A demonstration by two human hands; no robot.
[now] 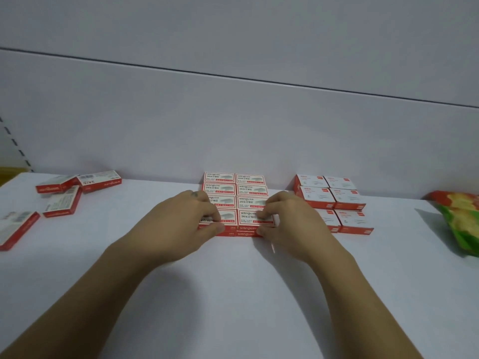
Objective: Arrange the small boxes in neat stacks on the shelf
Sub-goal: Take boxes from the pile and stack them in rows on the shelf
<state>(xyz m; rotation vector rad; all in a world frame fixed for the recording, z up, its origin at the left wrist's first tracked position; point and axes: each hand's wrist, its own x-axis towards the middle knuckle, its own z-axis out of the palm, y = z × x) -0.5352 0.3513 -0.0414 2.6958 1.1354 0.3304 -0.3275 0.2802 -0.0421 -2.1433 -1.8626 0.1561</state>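
Small red-and-white boxes sit in three groups on the white shelf [233,281]. The centre block [234,187], mid-frame against the back panel, is two columns by four rows and looks at least two layers high at the front. The right block [334,195] is just beside it, also tidy. The loose boxes [62,200] lie scattered at the left of the frame, some skewed, one at the left edge.

Both hands are at the near row of the centre block. The left hand [181,216] has curled fingers on top of the front-left box [229,216] and its thumb on the front face, a pinch. The right hand [290,218] does the same on the front-right box [252,216]. This looks like squaring up the row.

Handling, as a guess: stiff card, small, and dense for their size if the 24/6 print means staples. The smooth faces will likely slide on each other. Best hold is fingers on top and thumb on a long side; push edges flush, don't squeeze the lid.

Containers: all boxes are shut, contents unseen. A green-and-red snack bag [458,218] sits at the right edge; can't tell if it is sealed.
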